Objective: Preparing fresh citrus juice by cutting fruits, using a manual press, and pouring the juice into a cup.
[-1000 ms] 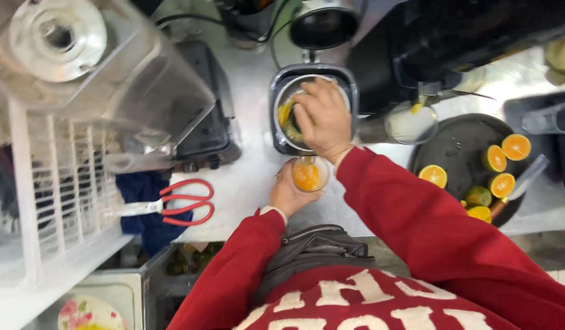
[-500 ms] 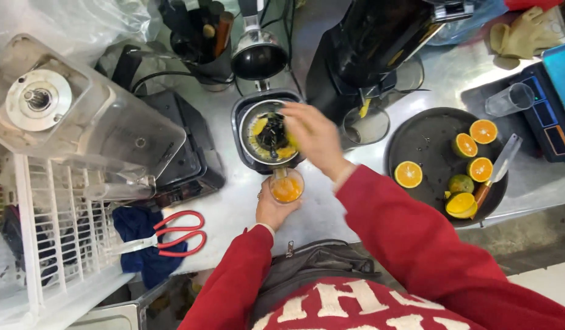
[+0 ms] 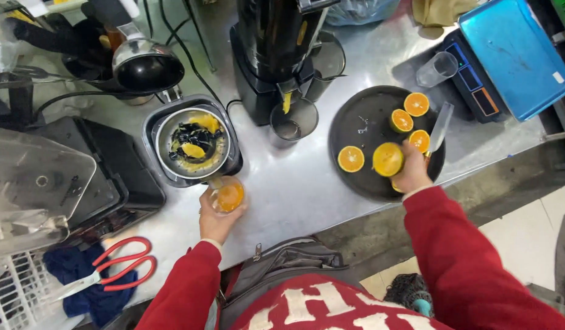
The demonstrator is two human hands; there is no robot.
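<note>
My left hand (image 3: 214,219) holds a clear cup of orange juice (image 3: 227,195) under the spout of a citrus press (image 3: 193,145), whose steel bowl holds pulp and a black cone. My right hand (image 3: 412,171) grips an orange half (image 3: 387,159) over a round black tray (image 3: 363,125). Three more cut orange halves, one at left (image 3: 351,159) and two at the far side (image 3: 416,104), lie on that tray next to a knife (image 3: 440,128).
A black slow juicer (image 3: 276,55) with a jug stands behind the tray. A scale with a blue tray (image 3: 514,55) and a clear cup (image 3: 437,68) sit at the right. Red-handled scissors (image 3: 114,263) lie on a blue cloth at the left, near a blender jar (image 3: 38,183).
My right hand left the press bowl and moved right to the black tray, where it took an orange half. The left hand kept the juice cup at the spout.
</note>
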